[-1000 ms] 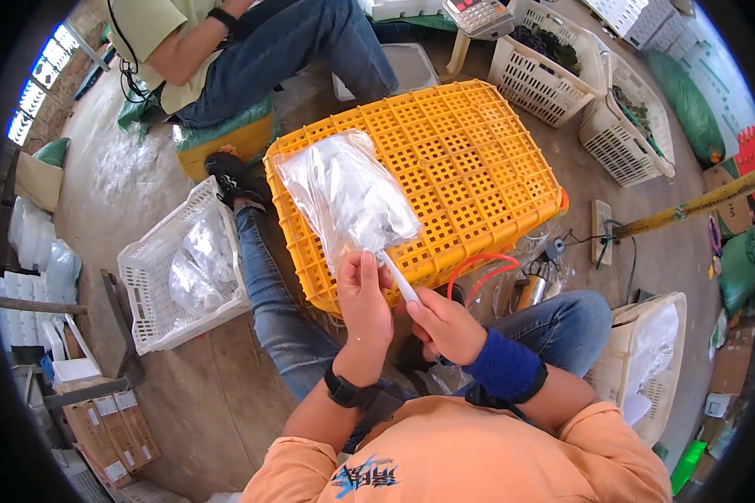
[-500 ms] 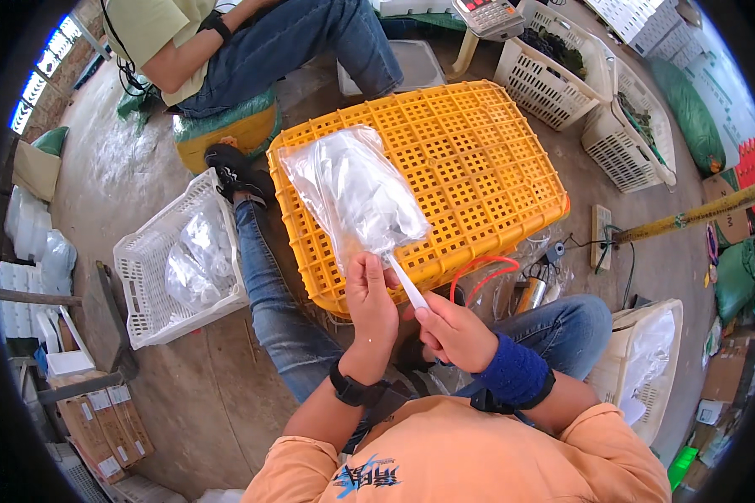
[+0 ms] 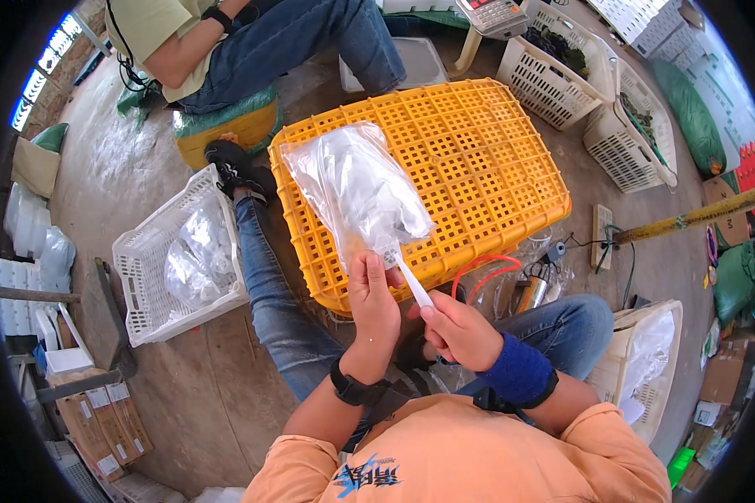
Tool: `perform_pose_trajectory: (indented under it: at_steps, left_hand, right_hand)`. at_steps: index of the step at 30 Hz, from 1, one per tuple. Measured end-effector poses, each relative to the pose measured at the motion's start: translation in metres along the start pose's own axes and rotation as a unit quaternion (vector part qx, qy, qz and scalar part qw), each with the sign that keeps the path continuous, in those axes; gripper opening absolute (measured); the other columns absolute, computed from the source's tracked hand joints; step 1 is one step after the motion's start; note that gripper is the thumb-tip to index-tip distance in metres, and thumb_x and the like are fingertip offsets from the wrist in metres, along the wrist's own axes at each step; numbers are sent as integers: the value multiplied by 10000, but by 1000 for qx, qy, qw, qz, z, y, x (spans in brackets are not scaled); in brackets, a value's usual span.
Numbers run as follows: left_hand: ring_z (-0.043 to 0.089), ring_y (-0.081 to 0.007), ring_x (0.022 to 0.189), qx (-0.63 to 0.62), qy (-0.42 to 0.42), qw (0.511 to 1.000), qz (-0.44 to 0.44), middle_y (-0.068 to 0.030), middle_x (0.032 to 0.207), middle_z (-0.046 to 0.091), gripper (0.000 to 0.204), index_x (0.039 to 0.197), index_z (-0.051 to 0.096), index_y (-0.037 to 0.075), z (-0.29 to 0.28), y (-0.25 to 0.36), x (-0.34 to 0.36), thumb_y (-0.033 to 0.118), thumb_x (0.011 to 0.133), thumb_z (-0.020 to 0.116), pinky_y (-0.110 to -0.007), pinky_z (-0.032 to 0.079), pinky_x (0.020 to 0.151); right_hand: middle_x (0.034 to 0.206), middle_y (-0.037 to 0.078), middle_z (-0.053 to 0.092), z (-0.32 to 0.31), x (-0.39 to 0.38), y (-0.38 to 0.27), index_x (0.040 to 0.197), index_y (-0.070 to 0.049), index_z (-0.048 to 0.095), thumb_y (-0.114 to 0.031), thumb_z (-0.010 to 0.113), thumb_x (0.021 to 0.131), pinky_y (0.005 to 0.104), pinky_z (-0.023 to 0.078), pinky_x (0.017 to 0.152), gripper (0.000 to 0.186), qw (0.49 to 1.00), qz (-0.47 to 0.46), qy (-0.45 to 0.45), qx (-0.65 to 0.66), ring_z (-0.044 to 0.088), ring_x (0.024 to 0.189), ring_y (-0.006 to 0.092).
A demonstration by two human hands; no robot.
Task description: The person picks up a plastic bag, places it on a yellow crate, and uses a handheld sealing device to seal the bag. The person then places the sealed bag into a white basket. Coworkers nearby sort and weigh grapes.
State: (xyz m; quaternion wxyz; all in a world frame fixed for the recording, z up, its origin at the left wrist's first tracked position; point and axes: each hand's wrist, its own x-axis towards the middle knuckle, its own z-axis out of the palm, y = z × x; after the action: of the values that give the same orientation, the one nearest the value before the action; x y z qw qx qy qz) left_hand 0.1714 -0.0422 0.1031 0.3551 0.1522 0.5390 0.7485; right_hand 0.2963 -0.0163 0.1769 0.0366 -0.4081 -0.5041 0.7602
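A clear plastic bag (image 3: 356,180) with whitish contents lies on an upturned yellow plastic crate (image 3: 478,159). At the bag's near end, my left hand (image 3: 373,293) pinches its gathered edge between thumb and fingers. From there a narrow white strip (image 3: 413,281) runs toward me; whether it is the bag's drawn-out neck or a separate piece I cannot tell. My right hand (image 3: 466,331), with a blue wristband above it, is closed on the strip's near end.
Left of my leg, a white basket (image 3: 138,289) contains filled clear bags. Another white basket (image 3: 667,360) stands at my right. Two white crates (image 3: 545,84) with dark green contents are at the far right. Opposite sits a person (image 3: 285,59) in jeans. A red cord (image 3: 486,261) loops beside the yellow crate.
The white strip and my right hand have shifted slightly to the right and nearer me. My left hand keeps its pinch, and the bag lies almost the same.
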Motion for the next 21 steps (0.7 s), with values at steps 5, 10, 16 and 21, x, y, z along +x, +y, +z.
perform_pose_trajectory:
  at_steps: [5, 10, 16, 21]
  left_hand:
    - [434, -59, 621, 11, -7, 1000, 1, 22, 672, 445, 232, 847, 469, 91, 0, -1, 1, 267, 987, 410, -203, 376, 579]
    - [426, -58, 620, 16, -5, 1000, -14, 25, 669, 446, 235, 841, 466, 97, 0, 1, -1, 279, 983, 421, -202, 366, 575]
    - [452, -48, 629, -10, -2, 996, -86, 21, 695, 488, 198, 892, 508, 93, -3, 4, -2, 251, 977, 422, -192, 388, 564]
    - [559, -105, 758, -58, -49, 987, -140, -22, 943, 593, 283, 1130, 547, 47, -11, 5, -5, 249, 962, 442, -242, 473, 656]
  right_hand:
    - [610, -9, 405, -3, 5, 6, 1063, -33, 474, -219, 352, 988, 198, 305, 410, 235, 1000, -13, 3, -4, 350, 440, 53]
    - [620, -8, 455, -2, 12, -1, 1049, -46, 491, -261, 413, 972, 220, 355, 419, 241, 1000, -8, -2, -5, 418, 464, 67]
    - [637, -6, 439, 1, 18, 0, 1051, -53, 494, -268, 392, 979, 220, 352, 418, 248, 999, -6, -13, 29, 405, 470, 71]
    - [650, -7, 408, 0, 18, 1, 1074, -63, 476, -288, 355, 991, 190, 310, 403, 269, 999, 2, -17, 46, 331, 458, 53]
